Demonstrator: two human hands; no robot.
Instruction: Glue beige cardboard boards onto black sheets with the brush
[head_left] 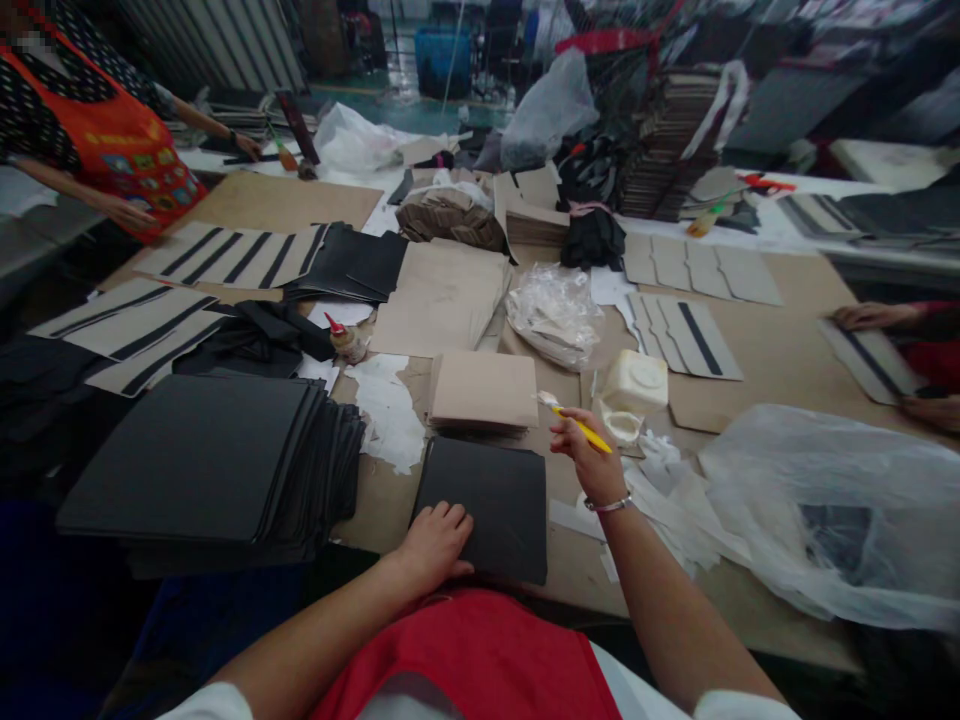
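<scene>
My right hand (589,450) is closed round a yellow-handled brush (594,436), whose tip carries something white. The brush is up over the table, close to a stack of tan cardboard pieces (484,388). Flat on a black sheet (495,505) in front of me rests my left hand (436,540), fingers stretched out and holding nothing. Just right of the brush stands a whitish plastic container (636,380) with a cut opening; its contents are hard to make out.
A tall stack of black sheets (202,460) stands at the left. Beyond it is a glue bottle with a red tip (345,338). Clear plastic bags (832,500) lie at the right. One co-worker in an orange apron (127,140) is at far left; another's hands (874,316) hold a striped panel.
</scene>
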